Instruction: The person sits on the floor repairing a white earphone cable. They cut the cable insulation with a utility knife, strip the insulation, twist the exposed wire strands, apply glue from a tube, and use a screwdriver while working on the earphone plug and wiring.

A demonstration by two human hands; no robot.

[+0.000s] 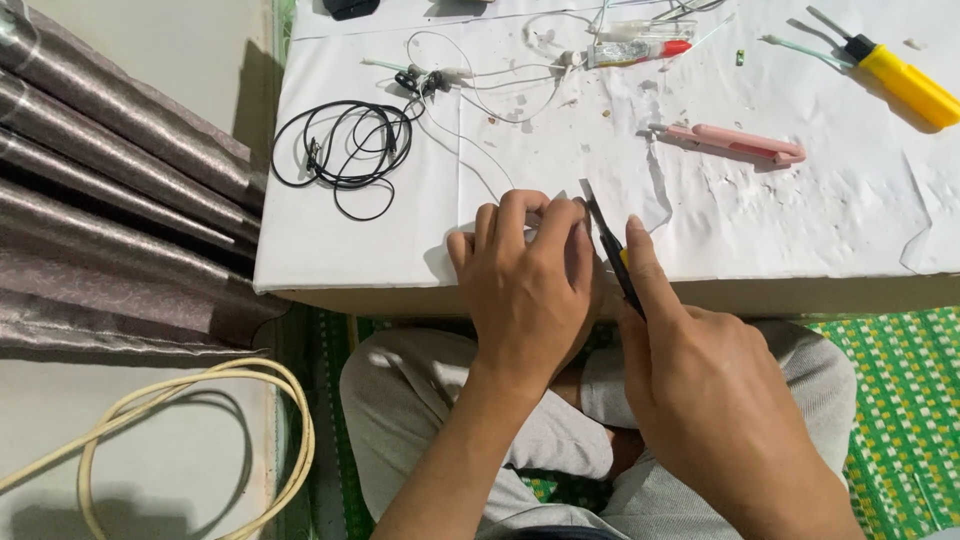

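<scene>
From the head camera, your left hand (525, 290) is curled, fingers pressed down on something at the near edge of the white paper-covered table (400, 240); what it pinches is hidden beneath the fingers. Your right hand (700, 370) grips a dark-bladed cutter (610, 250), its blade tilted up and touching your left fingertips. A coiled black earphone cable (345, 150) lies well apart to the left, and pink tweezers (740, 143) and a yellow-handled screwdriver (900, 78) lie farther back on the right.
</scene>
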